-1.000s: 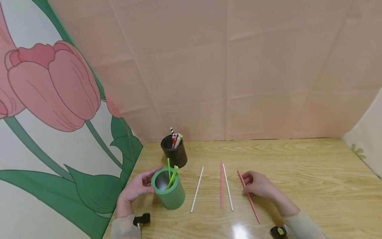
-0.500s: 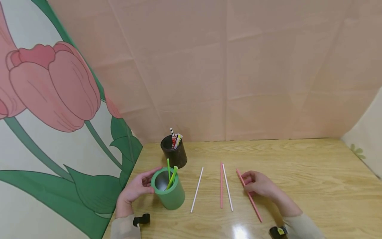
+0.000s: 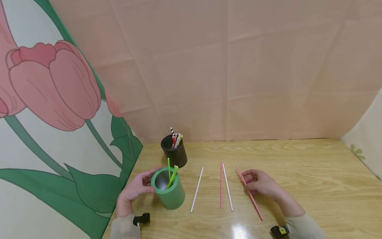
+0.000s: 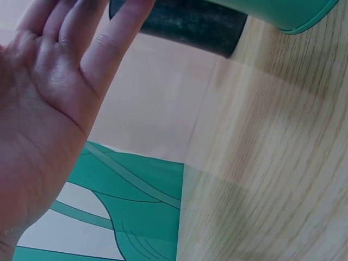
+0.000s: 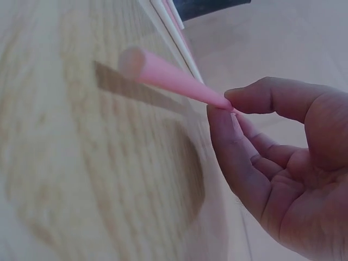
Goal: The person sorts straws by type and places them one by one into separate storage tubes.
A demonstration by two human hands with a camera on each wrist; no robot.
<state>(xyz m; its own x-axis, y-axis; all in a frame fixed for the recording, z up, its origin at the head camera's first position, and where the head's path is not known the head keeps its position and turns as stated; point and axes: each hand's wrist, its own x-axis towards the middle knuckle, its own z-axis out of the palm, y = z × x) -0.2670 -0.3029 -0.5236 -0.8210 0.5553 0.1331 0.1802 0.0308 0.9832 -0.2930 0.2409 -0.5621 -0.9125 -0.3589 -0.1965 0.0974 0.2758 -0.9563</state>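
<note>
In the head view, my right hand (image 3: 262,184) pinches a pink straw (image 3: 255,205) between thumb and fingers. The right wrist view shows that pink straw (image 5: 168,76) with its near end raised off the wood, a shadow beneath it. On the left, my left hand (image 3: 138,187) holds the side of a green cup (image 3: 171,197), thumb near the front and fingers round the back of its rim. Several green straws (image 3: 172,179) stand in that cup. Between the hands lie a white straw (image 3: 197,191), another pink straw (image 3: 222,186) and a second white straw (image 3: 228,189).
Behind the green cup stands a black cup (image 3: 176,157) with several patterned straws (image 3: 176,140). A pinkish cloth (image 3: 238,83) hangs along the back of the wooden table (image 3: 313,172). The tulip-print panel (image 3: 53,83) borders the left side.
My right hand keeps its pinch on the pink straw, which has shifted slightly, its far end a little farther back and its near end a little to the right. The left hand stays still.
</note>
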